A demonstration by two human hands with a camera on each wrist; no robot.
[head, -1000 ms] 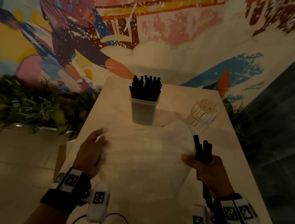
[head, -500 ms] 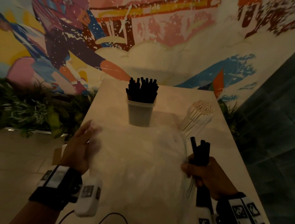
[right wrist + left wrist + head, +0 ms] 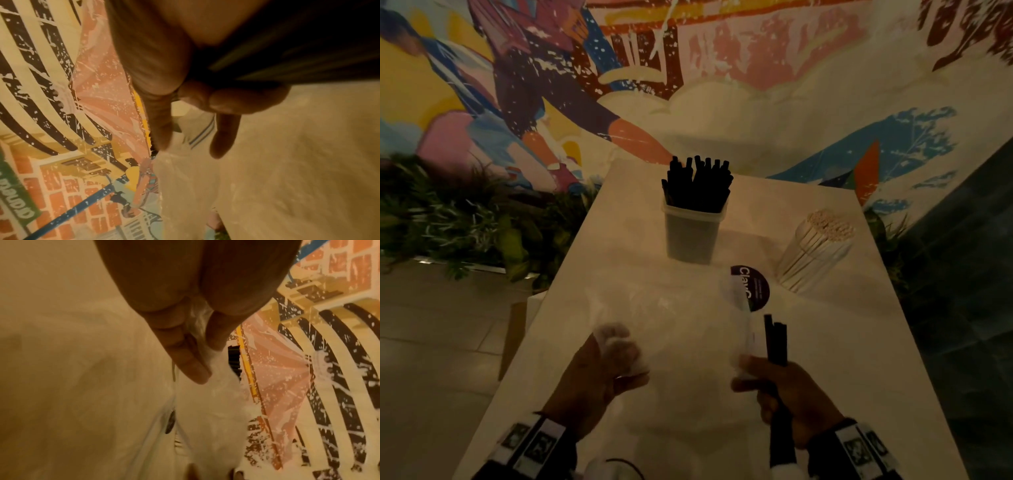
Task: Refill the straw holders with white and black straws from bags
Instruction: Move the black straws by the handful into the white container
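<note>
A clear plastic bag [image 3: 681, 342] with a round dark sticker [image 3: 751, 287] hangs slack between my hands over the pale table [image 3: 842, 359]. My left hand [image 3: 619, 356] grips a crumpled bunch of the bag, and its fingers [image 3: 185, 356] are pinched on the film [image 3: 205, 402]. My right hand [image 3: 760, 373] holds a few black straws [image 3: 775, 342] upright and pinches the bag's other edge [image 3: 195, 129] under its thumb [image 3: 160, 126]. Farther back stand a holder packed with black straws [image 3: 693, 236] and a clear holder of white straws [image 3: 818, 250], leaning right.
The table is narrow, with its left edge next to green plants [image 3: 465, 219] and a tiled floor [image 3: 431, 342]. A painted mural wall [image 3: 722, 85] rises behind the table's far end. A dark wall [image 3: 969, 274] runs along the right side.
The bag, spread wide and held up a second ago, has collapsed and now shows its sticker. My left hand went from open against it to gripping a bunch.
</note>
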